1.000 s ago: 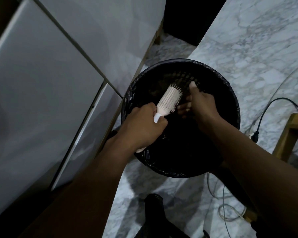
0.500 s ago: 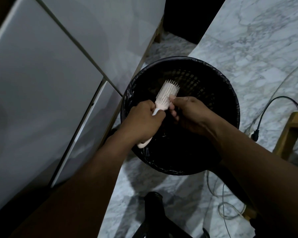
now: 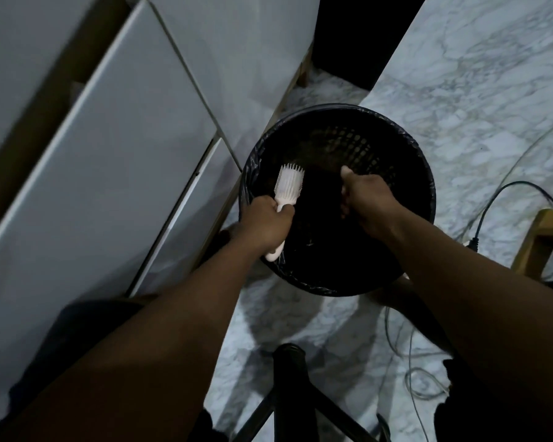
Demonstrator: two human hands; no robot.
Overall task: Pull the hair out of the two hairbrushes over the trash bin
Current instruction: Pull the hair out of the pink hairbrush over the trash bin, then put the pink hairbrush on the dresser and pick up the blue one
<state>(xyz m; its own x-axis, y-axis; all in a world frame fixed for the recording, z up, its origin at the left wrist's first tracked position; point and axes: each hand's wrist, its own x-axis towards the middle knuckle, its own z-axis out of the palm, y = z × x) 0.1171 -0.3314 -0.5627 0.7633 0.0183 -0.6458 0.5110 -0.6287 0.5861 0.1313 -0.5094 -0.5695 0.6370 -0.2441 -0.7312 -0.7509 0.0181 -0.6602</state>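
Observation:
A round black trash bin [image 3: 406, 145] with a perforated wall and a dark liner stands on the marble floor. My left hand [image 3: 264, 223] grips the handle of a white hairbrush [image 3: 288, 184], whose bristled head points up over the bin's left side. My right hand [image 3: 366, 197] hovers over the middle of the bin, apart from the brush, fingers curled downward with the thumb raised. In the dim light it is unclear whether it pinches any hair. Only one hairbrush is visible.
White cabinet fronts [image 3: 115, 173] run along the left, close to the bin. Cables [image 3: 505, 199] and a wooden furniture leg [image 3: 537, 240] lie to the right. A black chair base [image 3: 288, 387] stands on the floor below the bin.
My right hand has pulled away from the brush head to the right, over the bin's middle. The brush in my left hand has shifted toward the bin's left side.

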